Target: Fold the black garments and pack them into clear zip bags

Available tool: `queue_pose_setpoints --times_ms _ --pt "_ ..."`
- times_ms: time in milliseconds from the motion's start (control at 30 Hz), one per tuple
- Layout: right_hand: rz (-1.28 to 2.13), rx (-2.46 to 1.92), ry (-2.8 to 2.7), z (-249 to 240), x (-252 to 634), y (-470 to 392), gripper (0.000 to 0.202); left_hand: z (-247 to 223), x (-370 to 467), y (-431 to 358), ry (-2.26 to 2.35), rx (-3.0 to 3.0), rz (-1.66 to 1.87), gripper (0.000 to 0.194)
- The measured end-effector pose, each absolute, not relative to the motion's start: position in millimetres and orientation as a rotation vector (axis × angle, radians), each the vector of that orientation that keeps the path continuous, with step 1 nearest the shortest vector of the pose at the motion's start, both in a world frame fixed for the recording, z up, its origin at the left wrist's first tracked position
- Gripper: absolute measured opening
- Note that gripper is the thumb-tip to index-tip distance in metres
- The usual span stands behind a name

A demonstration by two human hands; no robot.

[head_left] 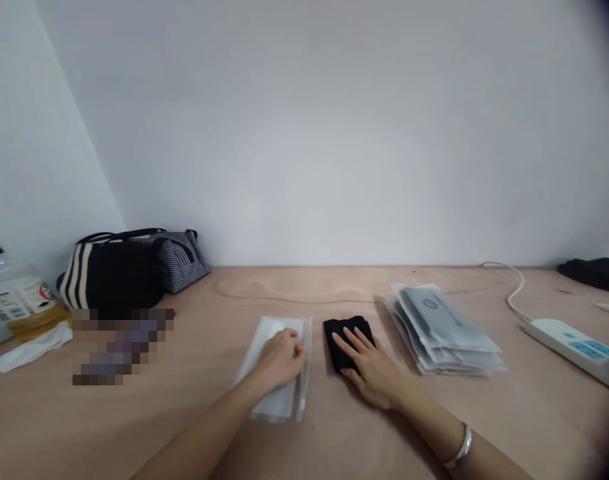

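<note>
A translucent zip bag (pixel 277 403) with something pale inside lies flat on the wooden table, left of centre. Over it is my left hand (pixel 283 357), its fingers curled together near the bag's right side; what they pinch, if anything, is too small to make out. To the right, my right hand (pixel 369 367) rests with spread fingers on a folded black cloth (pixel 334 333). Beyond that hand sits a stack of translucent zip bags (pixel 442 327), the top one holding something grey with a round print.
Two bags, one black with white stripes (pixel 117 277) and one finely striped (pixel 184 267), stand at the back left beside a bottle of yellow liquid (pixel 29 307). A white power strip (pixel 574 343) with its cable and a black item (pixel 592 272) are at the right.
</note>
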State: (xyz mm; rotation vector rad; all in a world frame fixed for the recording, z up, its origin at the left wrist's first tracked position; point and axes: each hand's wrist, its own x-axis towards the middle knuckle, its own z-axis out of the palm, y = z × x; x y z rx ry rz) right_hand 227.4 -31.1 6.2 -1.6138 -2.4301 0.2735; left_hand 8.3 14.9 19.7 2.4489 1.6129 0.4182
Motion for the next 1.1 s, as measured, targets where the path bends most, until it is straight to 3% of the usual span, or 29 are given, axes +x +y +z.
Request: queue_pose_setpoints --times_ms 300,500,567,767,1100 --pt "0.512 -1.470 -1.991 -2.0 224.1 -25.0 0.053 -5.9 50.3 17.1 1.500 2.445 0.707 0.023" --pt "0.627 -1.507 -2.352 21.6 214.2 -32.7 0.063 -8.5 45.8 19.1 1.447 2.446 0.731 0.025" --pt "0.681 -1.506 -2.429 33.6 219.1 -28.9 0.059 -8.5 45.5 19.6 1.437 2.450 0.738 0.025" --pt "0.478 -1.294 -2.556 39.5 227.7 -4.1 0.047 -9.9 44.2 19.7 1.409 2.464 0.756 0.023" --pt "0.495 -1.354 -2.509 29.4 208.7 11.7 0.038 -4.6 44.4 24.6 1.393 2.384 0.799 0.032"
